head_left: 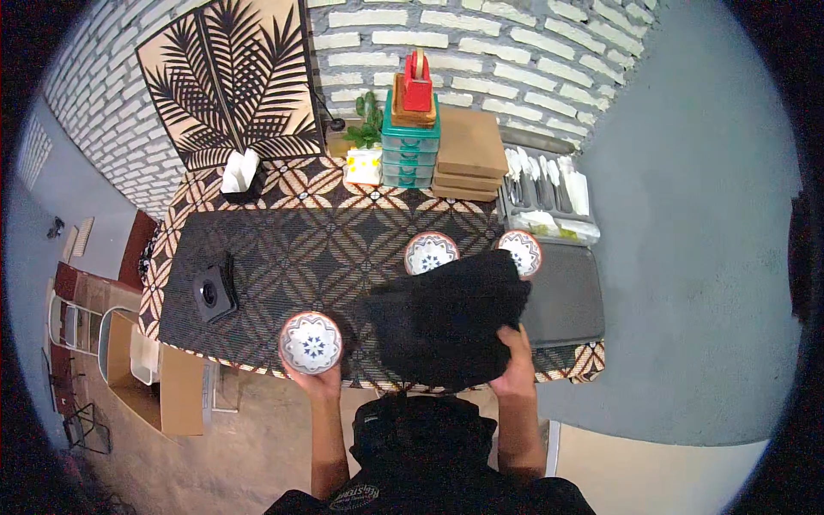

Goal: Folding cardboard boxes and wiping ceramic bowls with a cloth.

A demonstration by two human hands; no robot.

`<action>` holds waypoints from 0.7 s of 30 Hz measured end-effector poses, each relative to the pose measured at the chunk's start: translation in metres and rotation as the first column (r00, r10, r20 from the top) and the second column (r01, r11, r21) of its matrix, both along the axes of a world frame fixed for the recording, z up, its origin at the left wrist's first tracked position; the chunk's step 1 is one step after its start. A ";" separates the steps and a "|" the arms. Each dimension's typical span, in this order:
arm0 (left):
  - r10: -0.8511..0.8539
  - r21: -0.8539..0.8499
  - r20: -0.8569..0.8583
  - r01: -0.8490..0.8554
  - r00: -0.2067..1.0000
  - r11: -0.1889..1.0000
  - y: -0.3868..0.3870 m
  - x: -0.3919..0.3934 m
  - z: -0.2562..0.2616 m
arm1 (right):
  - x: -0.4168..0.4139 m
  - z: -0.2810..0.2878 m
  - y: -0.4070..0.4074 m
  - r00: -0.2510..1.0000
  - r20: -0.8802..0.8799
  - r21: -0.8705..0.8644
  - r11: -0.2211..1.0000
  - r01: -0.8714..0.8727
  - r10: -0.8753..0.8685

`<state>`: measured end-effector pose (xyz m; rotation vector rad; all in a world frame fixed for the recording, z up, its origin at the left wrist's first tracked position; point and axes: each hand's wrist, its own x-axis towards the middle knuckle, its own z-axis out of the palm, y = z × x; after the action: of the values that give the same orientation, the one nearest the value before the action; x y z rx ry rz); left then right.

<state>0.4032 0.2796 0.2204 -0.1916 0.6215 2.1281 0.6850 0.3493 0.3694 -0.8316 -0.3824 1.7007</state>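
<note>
My left hand [320, 384] grips the near rim of a white patterned bowl [312, 344] with an orange-brown edge, above the table's front edge. In my right hand [517, 367] is a black bundle [450, 315], apparently folded cloth, held by its right side. Just beyond the bundle sit two more bowls of the same pattern, a middle bowl [430, 250] and a right bowl [524, 251]. The bundle covers part of both. Under them lies a dark woven mat [270, 257] over a patterned tablecloth [306, 183].
Dark square coasters [214, 293] lie at the left. Along the back stand a tissue box [241, 183], a teal drawer unit [412, 151] carrying a red tape dispenser [418, 87], cardboard boxes [470, 148] and a cutlery tray [544, 187]. A grey tray [566, 296] lies right, an open carton [180, 393] below left.
</note>
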 end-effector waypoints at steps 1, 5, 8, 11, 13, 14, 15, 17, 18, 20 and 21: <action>0.004 0.001 0.001 -0.004 1.000 1.000 -0.002 -0.007 -0.004 | 0.004 -0.002 0.004 1.000 0.025 0.016 1.000 -0.001 0.001; 0.035 -0.009 -0.102 -0.036 0.994 0.999 -0.017 -0.030 -0.011 | 0.021 -0.042 0.019 0.962 0.269 -0.022 0.999 -0.038 0.042; 0.022 -0.014 -0.125 -0.024 0.992 1.000 -0.020 -0.031 -0.006 | 0.053 -0.133 0.024 0.637 0.754 -0.181 0.983 -0.029 0.158; -0.048 -0.020 -0.113 0.046 0.992 0.999 -0.008 -0.022 0.007 | 0.081 -0.220 0.024 0.352 0.935 -0.023 0.999 -0.045 0.038; -0.029 -0.065 -0.032 0.027 0.999 0.998 -0.005 -0.010 0.013 | 0.067 -0.207 0.019 0.428 0.904 -0.019 1.000 0.021 0.008; -0.024 -0.072 -0.031 0.021 0.999 0.997 -0.006 -0.009 0.007 | 0.056 -0.190 0.020 0.427 0.904 -0.026 1.000 0.016 0.017; -0.015 -0.024 -0.019 0.014 1.000 1.000 -0.006 -0.007 -0.001 | 0.044 -0.172 0.019 0.405 0.912 0.062 0.998 0.014 -0.062; -0.047 0.055 -0.007 0.048 0.999 0.997 -0.003 -0.004 -0.008 | 0.018 -0.140 0.015 0.379 0.915 0.148 0.989 0.012 -0.141; -0.039 0.053 -0.007 0.040 0.999 0.998 -0.003 -0.003 -0.006 | -0.001 -0.124 0.011 0.260 0.945 0.217 0.975 -0.047 -0.198; -0.008 0.074 0.028 0.006 1.000 0.997 -0.004 0.000 0.001 | -0.041 -0.107 0.001 0.132 0.958 0.279 0.940 -0.195 -0.256; -0.011 0.067 0.021 0.009 1.000 0.998 -0.005 0.001 0.007 | -0.061 -0.104 -0.004 0.118 0.960 0.277 0.921 -0.273 -0.254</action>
<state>0.4047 0.2751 0.2274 -0.1733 0.5366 2.1312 0.6243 0.3448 0.2655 -1.5987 -1.6465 0.6635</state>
